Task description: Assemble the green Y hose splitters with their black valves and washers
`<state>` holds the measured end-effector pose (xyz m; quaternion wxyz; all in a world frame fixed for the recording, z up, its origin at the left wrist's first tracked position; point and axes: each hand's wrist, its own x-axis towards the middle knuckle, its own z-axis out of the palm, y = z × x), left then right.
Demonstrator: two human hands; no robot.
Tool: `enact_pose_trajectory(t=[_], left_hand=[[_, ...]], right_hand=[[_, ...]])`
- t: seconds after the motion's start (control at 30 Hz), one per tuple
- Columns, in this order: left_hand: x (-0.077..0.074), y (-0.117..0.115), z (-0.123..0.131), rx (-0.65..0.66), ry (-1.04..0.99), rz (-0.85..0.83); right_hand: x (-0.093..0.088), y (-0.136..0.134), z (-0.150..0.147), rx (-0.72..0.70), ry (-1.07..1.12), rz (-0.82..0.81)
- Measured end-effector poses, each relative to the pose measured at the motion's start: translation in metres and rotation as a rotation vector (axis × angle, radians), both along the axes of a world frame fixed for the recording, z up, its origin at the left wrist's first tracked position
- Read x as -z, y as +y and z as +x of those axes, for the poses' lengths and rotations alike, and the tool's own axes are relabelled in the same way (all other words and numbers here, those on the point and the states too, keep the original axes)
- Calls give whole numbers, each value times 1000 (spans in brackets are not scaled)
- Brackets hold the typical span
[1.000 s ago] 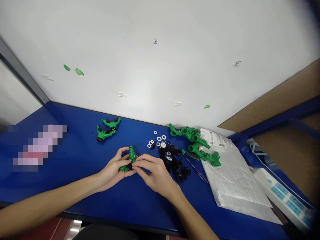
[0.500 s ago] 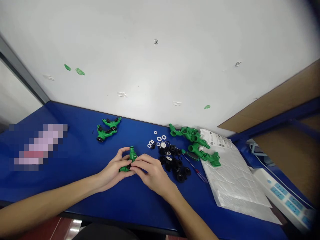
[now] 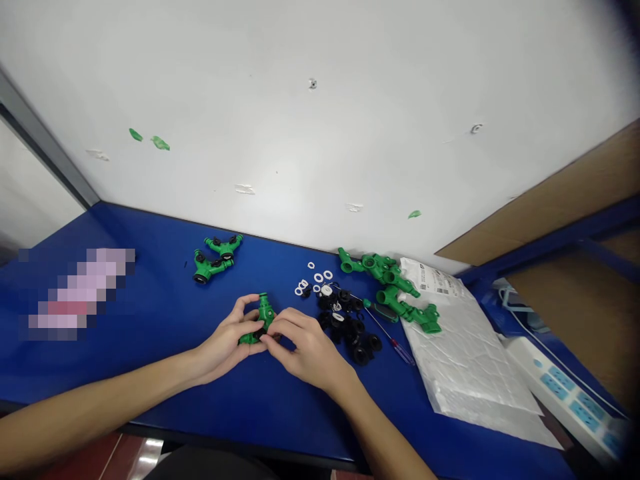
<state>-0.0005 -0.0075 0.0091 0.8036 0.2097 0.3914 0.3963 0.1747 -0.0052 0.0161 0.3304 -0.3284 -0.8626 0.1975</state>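
Fingers hide the green fitting's base; a pixelated patch masks something at left.

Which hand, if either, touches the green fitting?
Touching, both. The head view shows the left hand wrapped around the green fitting and the right hand pinching its lower end.

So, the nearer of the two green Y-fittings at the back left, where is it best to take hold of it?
I would pinch the nearer Y-fitting at its central trunk, coming from above and the near side. It lies flat on the blue table; its arms splay, and the other Y-fitting lies close behind.
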Motion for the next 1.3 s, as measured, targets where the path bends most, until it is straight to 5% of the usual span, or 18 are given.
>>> enact_pose_trajectory(t=[1.3], left_hand=[[-3,0,0,16,41,8]], right_hand=[[0,-2,-1,-14,-15,4]])
